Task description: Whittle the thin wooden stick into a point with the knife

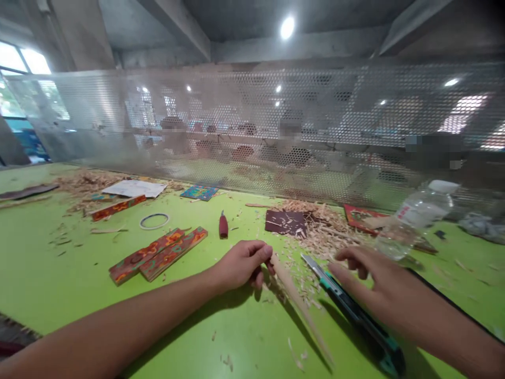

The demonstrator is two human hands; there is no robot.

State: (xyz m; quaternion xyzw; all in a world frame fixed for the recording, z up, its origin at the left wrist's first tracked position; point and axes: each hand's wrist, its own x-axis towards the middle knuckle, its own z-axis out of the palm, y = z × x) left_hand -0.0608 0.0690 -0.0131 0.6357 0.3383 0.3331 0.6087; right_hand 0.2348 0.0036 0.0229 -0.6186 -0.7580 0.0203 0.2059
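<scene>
My left hand (246, 264) pinches one end of a pale, tapering wooden stick (296, 299), whose other end points down toward the table's near edge. At the right, my right hand (365, 271) has its fingers bent but apart, beside a green and black utility knife (349, 308). The knife's blade is out and points up and left; whether the hand touches the knife is hard to tell. A short red-handled carving knife (223, 226) lies beyond my left hand.
On the green table (193, 326) lie painted wooden strips (173, 252), a tape ring (154, 221), a dark sanding sheet (286, 222) and wood shavings (327, 231). A clear bottle (418, 218) is at the right. A perforated screen (252, 131) spans the back.
</scene>
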